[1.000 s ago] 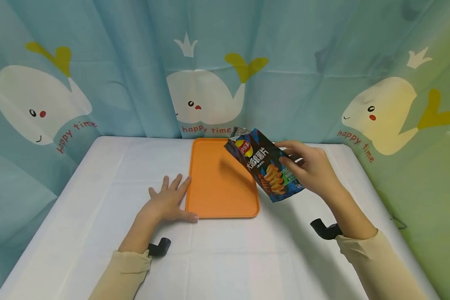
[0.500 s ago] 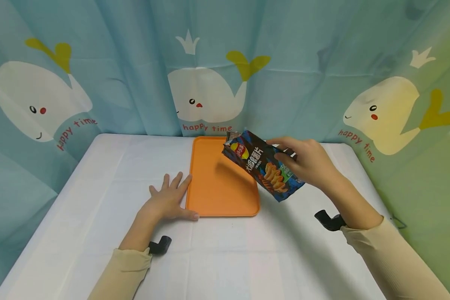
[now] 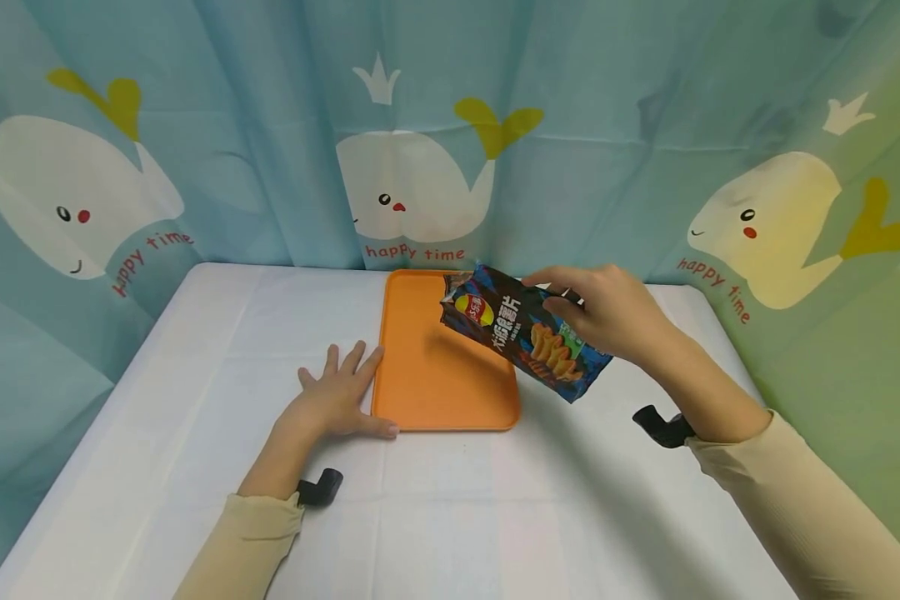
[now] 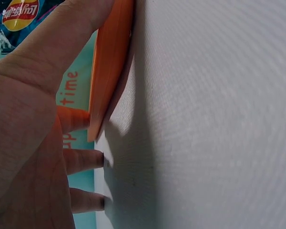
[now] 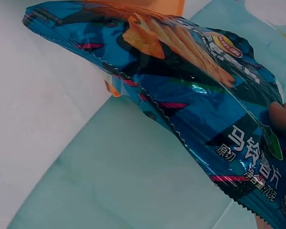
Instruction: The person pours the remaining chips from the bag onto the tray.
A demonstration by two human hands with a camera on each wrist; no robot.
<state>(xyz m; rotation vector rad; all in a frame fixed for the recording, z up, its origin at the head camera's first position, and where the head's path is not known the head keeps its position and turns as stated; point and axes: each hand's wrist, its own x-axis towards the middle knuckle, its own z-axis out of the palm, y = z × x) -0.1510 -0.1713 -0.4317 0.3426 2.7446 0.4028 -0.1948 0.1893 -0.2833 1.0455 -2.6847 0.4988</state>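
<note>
My right hand point(image 3: 607, 312) pinches a dark blue bag of potato chips point(image 3: 525, 333) by its far side edge, between thumb and fingers. The bag tilts above the tray, its silvery top end pointing left and its bottom end slanting down to the right. An orange tray point(image 3: 435, 387) lies on the table below; nothing shows on its visible part. My left hand point(image 3: 336, 402) lies spread at the tray's left edge, thumb at the near left corner and fingers along the side. In the right wrist view the bag point(image 5: 162, 90) fills the upper part, with my thumb on its face.
A white-clothed table point(image 3: 450, 517) stretches around the tray. Behind and to the sides hangs a blue-green curtain point(image 3: 592, 200) with printed whales. Black wrist mounts point(image 3: 321, 487) sit at the sleeve cuffs.
My right hand has shifted slightly left and up, and the chip bag has turned flatter, its top end lower and further over the tray. The left hand stays in place.
</note>
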